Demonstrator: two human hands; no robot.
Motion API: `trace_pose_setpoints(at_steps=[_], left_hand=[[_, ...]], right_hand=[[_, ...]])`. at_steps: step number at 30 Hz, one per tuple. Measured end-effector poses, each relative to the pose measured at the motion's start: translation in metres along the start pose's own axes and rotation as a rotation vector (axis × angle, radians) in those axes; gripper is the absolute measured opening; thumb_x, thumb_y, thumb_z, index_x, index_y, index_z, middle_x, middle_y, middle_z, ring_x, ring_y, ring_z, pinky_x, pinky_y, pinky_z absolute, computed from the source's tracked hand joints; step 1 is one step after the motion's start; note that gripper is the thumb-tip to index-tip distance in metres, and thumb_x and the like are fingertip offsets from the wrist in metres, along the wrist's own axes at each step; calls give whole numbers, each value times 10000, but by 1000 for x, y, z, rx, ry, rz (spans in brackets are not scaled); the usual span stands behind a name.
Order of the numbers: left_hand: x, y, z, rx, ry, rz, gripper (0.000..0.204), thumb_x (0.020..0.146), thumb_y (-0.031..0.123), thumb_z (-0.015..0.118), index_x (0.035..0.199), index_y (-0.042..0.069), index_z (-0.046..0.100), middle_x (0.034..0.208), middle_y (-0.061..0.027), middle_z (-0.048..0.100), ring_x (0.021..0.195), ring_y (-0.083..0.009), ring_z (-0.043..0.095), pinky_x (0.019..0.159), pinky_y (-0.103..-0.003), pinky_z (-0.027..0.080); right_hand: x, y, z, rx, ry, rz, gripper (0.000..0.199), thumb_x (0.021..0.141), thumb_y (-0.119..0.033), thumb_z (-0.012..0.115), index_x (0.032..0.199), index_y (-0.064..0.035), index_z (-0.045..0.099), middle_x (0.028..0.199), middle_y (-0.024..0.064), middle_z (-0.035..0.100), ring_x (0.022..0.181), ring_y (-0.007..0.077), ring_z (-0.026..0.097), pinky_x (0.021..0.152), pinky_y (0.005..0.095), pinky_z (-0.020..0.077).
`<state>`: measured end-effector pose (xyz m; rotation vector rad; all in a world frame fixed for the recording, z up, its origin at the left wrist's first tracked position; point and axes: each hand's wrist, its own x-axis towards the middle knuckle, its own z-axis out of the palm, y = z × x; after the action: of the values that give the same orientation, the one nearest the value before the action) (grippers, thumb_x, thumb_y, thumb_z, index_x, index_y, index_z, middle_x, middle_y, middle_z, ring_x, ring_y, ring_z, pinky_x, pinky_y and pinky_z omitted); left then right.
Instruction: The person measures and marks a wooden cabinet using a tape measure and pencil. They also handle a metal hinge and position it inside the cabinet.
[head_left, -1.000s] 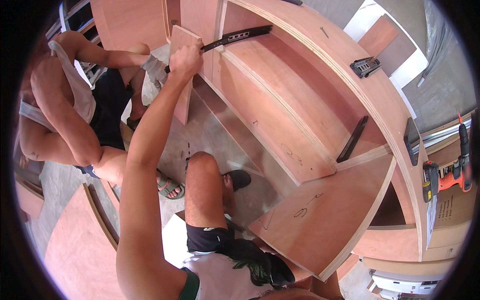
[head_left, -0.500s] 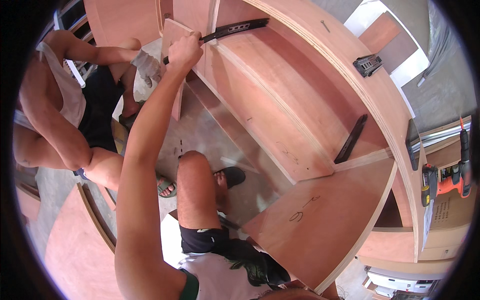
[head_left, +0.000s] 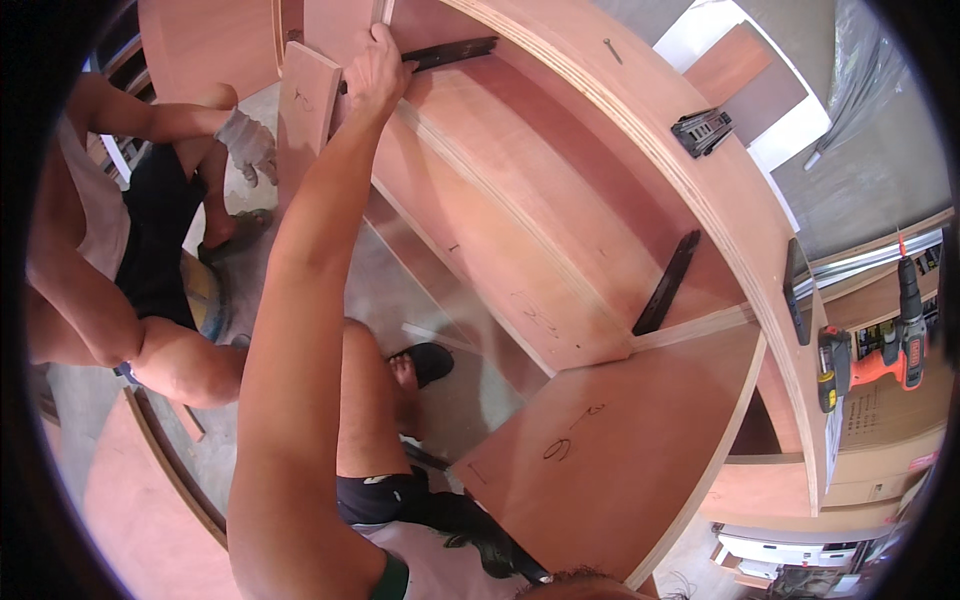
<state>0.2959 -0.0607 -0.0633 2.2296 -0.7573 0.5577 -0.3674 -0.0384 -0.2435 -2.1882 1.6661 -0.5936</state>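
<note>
My left hand is closed around the near end of a black drawer slide at the upper middle. The slide is on a plywood divider inside a plywood cabinet, and a short dark end shows on the other side of my hand. Farther right, a second black drawer slide sits at the opposite side of the same compartment. My right hand is out of sight.
Atop the cabinet's curved-looking panel lie a screw, a bundle of slide hardware and a dark phone-like slab. An orange-black drill is at the right. A co-worker with a gloved hand sits at the left beside a board.
My left hand has moved toward the cabinet along with the slide's near end, so less of the slide sticks out. The whole view has shifted slightly. The co-worker's gloved hand has drawn back from the board.
</note>
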Motion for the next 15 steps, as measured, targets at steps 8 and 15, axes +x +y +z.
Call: trace_pose_setpoints(at_steps=[8, 15], left_hand=[[-6, -1, 3, 236, 266, 107, 627, 761, 501, 834, 1114, 72, 543, 1117, -131, 558, 1089, -348, 565, 905, -502, 470], [-61, -66, -32, -9, 314, -2, 592, 824, 554, 766, 1131, 75, 603, 1134, -160, 583, 1017, -365, 616, 830, -500, 501]], right_hand=[[32, -28, 23, -7, -51, -114, 434, 841, -186, 718, 1192, 52, 622, 1043, 226, 636, 940, 369, 616, 818, 450, 495], [54, -45, 38, -24, -80, -152, 439, 840, -192, 722, 1196, 46, 622, 1057, 226, 629, 959, 378, 606, 835, 456, 489]])
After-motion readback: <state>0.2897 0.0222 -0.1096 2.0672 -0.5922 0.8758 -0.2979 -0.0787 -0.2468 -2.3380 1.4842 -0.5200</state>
